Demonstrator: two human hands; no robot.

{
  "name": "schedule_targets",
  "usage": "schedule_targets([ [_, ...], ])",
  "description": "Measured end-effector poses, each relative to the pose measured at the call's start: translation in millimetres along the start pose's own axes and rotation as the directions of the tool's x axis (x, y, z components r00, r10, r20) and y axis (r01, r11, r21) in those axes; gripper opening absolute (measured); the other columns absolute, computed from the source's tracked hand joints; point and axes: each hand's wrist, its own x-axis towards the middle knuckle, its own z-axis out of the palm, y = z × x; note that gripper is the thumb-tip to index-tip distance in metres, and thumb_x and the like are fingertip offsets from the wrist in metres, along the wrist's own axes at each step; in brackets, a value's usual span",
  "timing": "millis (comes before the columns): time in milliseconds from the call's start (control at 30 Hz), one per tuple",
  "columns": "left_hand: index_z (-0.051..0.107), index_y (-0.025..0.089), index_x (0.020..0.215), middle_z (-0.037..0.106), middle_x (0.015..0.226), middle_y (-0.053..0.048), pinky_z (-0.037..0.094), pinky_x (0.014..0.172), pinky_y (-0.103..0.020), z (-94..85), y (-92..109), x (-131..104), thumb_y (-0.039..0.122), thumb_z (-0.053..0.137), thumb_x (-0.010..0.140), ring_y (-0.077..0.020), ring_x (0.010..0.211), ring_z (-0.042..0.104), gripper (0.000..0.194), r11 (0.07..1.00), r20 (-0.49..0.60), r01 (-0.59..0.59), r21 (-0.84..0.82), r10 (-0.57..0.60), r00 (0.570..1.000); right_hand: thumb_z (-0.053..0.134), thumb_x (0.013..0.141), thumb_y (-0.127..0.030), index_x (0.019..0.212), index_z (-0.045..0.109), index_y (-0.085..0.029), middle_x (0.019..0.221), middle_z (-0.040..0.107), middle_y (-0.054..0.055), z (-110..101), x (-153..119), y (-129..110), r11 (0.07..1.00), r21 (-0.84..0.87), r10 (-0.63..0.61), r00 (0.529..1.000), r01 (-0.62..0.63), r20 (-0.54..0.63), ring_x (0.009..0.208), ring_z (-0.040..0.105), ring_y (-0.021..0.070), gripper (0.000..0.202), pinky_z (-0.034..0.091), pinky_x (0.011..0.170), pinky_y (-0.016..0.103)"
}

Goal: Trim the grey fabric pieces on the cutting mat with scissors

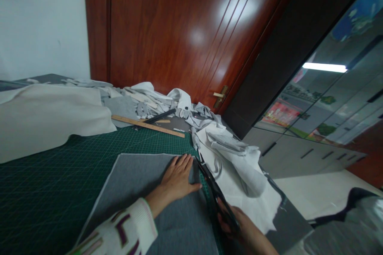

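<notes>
Grey cloth (185, 223) lay low in the middle of the frame in the head view, and its near end ran out of the bottom. The left hand (178, 177) was flat on it, palm down, with the fingers near each other and the thumb out to the right. It held nothing. The right hand (236, 223), at the lower right, had its fingers wrapped around black scissors (217, 193). The scissors were long and slanted, from the lower right up to the left. Their tip was by the cloth's top right corner, just right of the left fingertips. So the left hand was nearer to that corner. I could not tell how wide the blades were.

Under the cloth was a green mat (38, 195) with thin lines. Above it, in the middle, lay a wood ruler (149, 126) and a black bar (160, 116). White cloth (50, 119) lay at the left, scraps (155, 95) behind, and a pale heap (242, 167) at the right. A red-brown door (164, 28) stood at the top, with glass (317, 99) at the upper right.
</notes>
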Motion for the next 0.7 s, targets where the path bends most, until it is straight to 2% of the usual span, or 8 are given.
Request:
schedule_targets([
  [133, 0.031, 0.007, 0.153, 0.023, 0.161, -0.016, 0.011, 0.123, -0.047, 0.5, -1, 0, 0.068, 0.052, 0.084, -0.0272, 0.151, 0.017, 0.094, 1.0, -0.01, -0.011, -0.014, 0.011, 1.0, 0.056, 0.054, -0.092, 0.059, 0.054, -0.019, 0.046, 0.036, -0.006, 1, -1, 0, 1.0, -0.016, 0.016, 1.0, -0.016, 0.003, 0.047, 0.03, 0.0088, 0.073, 0.019, 0.051, 0.025],
  [267, 0.03, 0.005, 0.153, 0.023, 0.161, -0.016, 0.01, 0.123, -0.046, 0.9, -2, -1, 0.068, 0.051, 0.084, -0.0267, 0.151, 0.016, 0.095, 1.0, 0.003, -0.011, -0.01, 0.011, 1.0, 0.065, 0.046, -0.09, 0.063, 0.055, -0.018, 0.055, 0.044, -0.005, -2, -7, 2, 1.0, 0.004, -0.031, 0.998, 0.031, -0.048, 0.052, 0.037, 0.0093, 0.074, 0.024, 0.054, 0.025],
  [400, 0.031, 0.005, 0.152, 0.025, 0.16, -0.016, 0.01, 0.123, -0.046, 2.7, -2, -1, 0.066, 0.049, 0.085, -0.027, 0.151, 0.017, 0.093, 1.0, -0.015, -0.017, -0.003, 0.017, 1.0, 0.06, 0.056, -0.089, 0.063, 0.054, -0.018, 0.056, 0.044, -0.004, -12, -8, 7, 0.983, -0.123, -0.133, 0.991, 0.135, 0.019, 0.055, 0.037, 0.0105, 0.072, 0.028, 0.056, 0.027],
  [600, 0.031, 0.006, 0.152, 0.024, 0.16, -0.016, 0.01, 0.123, -0.046, 3.1, -2, -2, 0.066, 0.049, 0.085, -0.0269, 0.151, 0.017, 0.091, 1.0, -0.019, -0.02, -0.012, 0.02, 1.0, 0.06, 0.066, -0.082, 0.072, 0.065, -0.015, 0.064, 0.055, 0.0, -18, -7, 13, 0.961, -0.223, -0.187, 0.979, 0.164, -0.085, 0.068, 0.049, 0.0167, 0.068, 0.037, 0.064, 0.028],
  [700, 0.031, 0.006, 0.152, 0.025, 0.16, -0.016, 0.01, 0.123, -0.046, 2.2, -1, -2, 0.065, 0.05, 0.085, -0.0266, 0.151, 0.017, 0.092, 1.0, -0.018, -0.014, -0.013, 0.014, 1.0, 0.057, 0.067, -0.083, 0.076, 0.067, -0.012, 0.069, 0.059, 0.003, -11, -7, 11, 0.954, -0.239, -0.2, 0.978, 0.18, -0.063, 0.073, 0.052, 0.0191, 0.072, 0.04, 0.067, 0.029],
])
